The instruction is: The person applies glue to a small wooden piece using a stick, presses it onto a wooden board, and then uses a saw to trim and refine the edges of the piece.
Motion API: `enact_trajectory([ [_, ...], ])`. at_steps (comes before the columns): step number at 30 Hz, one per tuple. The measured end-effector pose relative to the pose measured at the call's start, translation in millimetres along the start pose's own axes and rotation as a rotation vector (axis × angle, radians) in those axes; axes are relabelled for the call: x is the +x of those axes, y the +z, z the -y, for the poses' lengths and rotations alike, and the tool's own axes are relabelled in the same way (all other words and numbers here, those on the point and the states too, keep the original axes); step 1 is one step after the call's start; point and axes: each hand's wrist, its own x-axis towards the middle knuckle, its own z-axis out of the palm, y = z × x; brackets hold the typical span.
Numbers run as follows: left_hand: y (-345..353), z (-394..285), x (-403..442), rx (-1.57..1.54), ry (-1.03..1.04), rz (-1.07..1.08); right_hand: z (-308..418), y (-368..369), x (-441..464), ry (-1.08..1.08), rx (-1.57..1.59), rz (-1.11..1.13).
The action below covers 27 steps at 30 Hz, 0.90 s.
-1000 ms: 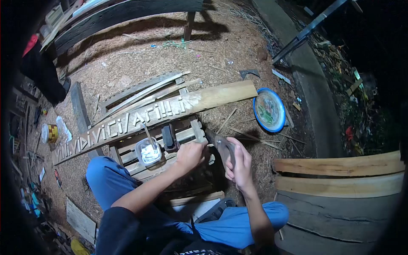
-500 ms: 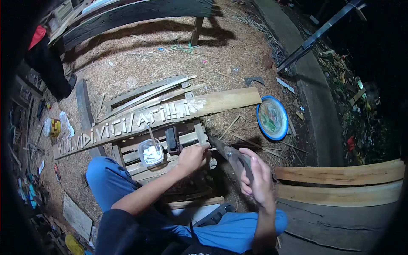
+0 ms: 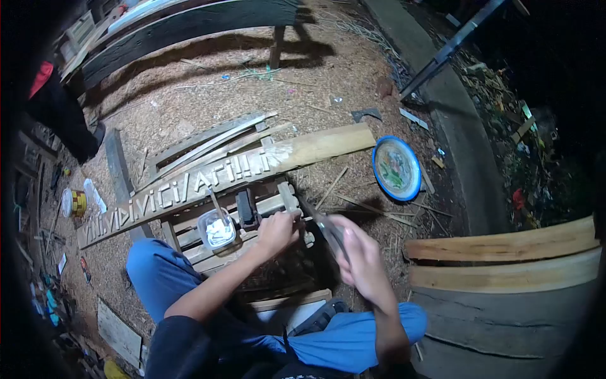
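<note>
My right hand [image 3: 363,259] is wrapped round the handle of a handsaw [image 3: 331,235]. Its blade points away from me, toward the right end of a low slatted wooden bench [image 3: 271,205]. My left hand [image 3: 278,230] is closed at that end of the bench, close to the blade; whatever lies under its fingers is hidden. Just left of it on the bench sit a dark block-shaped object [image 3: 247,208] and a clear plastic tub [image 3: 216,230] of white material with a stick in it. Behind these lies a long board [image 3: 322,144] bearing raised wooden letters.
A blue-rimmed basin [image 3: 396,168] stands at the right on chip-covered ground. Pale planks [image 3: 505,271] lie at the lower right. Loose strips and a yellow-banded bucket [image 3: 74,203] are around the bench. Another person's dark trouser leg [image 3: 66,117] is at the far left.
My right hand and the saw have moved a little forward and left, toward my left hand. My left hand stays at the bench end. The whole view has shifted slightly.
</note>
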Motion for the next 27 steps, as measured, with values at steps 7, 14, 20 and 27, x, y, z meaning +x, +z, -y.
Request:
enact_trajectory([
  [7, 5, 1, -1, 0.025, -0.049, 0.097, -25, 3, 24, 0.012, 0.167, -0.089],
  [14, 11, 7, -7, 0.012, -0.031, 0.026, -27, -8, 18, -0.011, 0.184, -0.108],
  [20, 13, 7, -2, 0.028, 0.032, 0.013, -14, -13, 10, 0.036, 0.138, -0.063],
  [27, 16, 6, -4, 0.039, 0.052, -0.010, -32, -4, 27, 0.029, 0.123, -0.073],
])
